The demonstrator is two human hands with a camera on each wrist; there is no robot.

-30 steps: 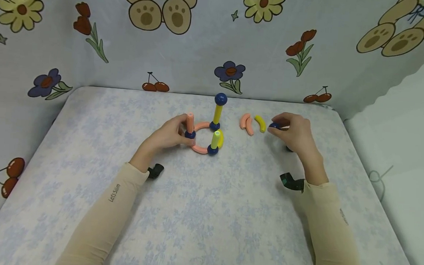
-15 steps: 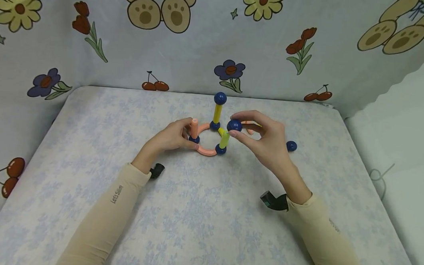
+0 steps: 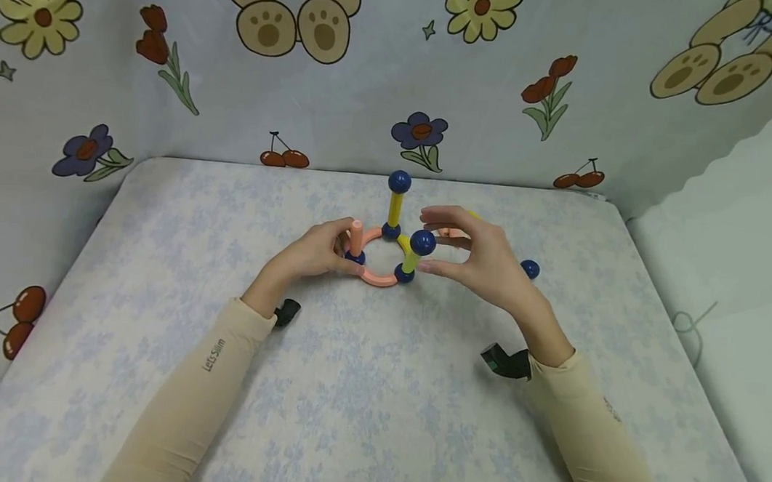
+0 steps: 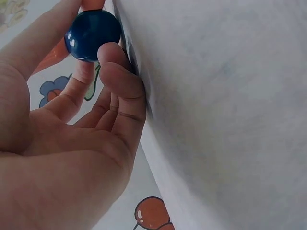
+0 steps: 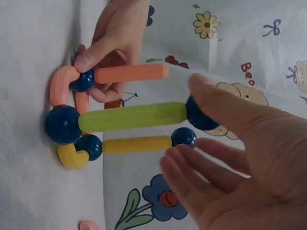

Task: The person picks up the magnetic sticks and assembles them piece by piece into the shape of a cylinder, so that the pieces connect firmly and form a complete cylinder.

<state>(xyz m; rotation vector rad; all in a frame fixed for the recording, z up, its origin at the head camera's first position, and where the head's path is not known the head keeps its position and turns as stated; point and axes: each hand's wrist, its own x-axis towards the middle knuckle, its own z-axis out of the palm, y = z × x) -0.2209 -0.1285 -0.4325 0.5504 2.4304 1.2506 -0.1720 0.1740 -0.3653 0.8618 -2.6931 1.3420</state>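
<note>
A ring of curved pink and yellow rods joined by blue balls sits on the table, with three straight rods upright on it. My left hand (image 3: 316, 250) holds the ring's left blue ball (image 4: 93, 36) between thumb and fingers, at the foot of the upright pink rod (image 5: 132, 73). A blue ball (image 3: 422, 242) tops the green rod (image 5: 134, 116). Beside that ball is my right hand (image 3: 480, 257), thumb and fingers spread apart; its thumb overlaps the ball in the right wrist view. At the back, the yellow rod (image 3: 395, 209) also carries a blue ball (image 3: 399, 181).
A loose blue ball (image 3: 530, 269) lies on the table to the right of my right hand. Loose curved pink pieces (image 3: 450, 233) are partly hidden behind that hand. A patterned cloth (image 3: 340, 107) hangs along the table's back edge.
My right hand has brought a blue ball from the right side to the top of the green rod, and its fingers have since spread. The ring has shifted slightly right with my left hand.
</note>
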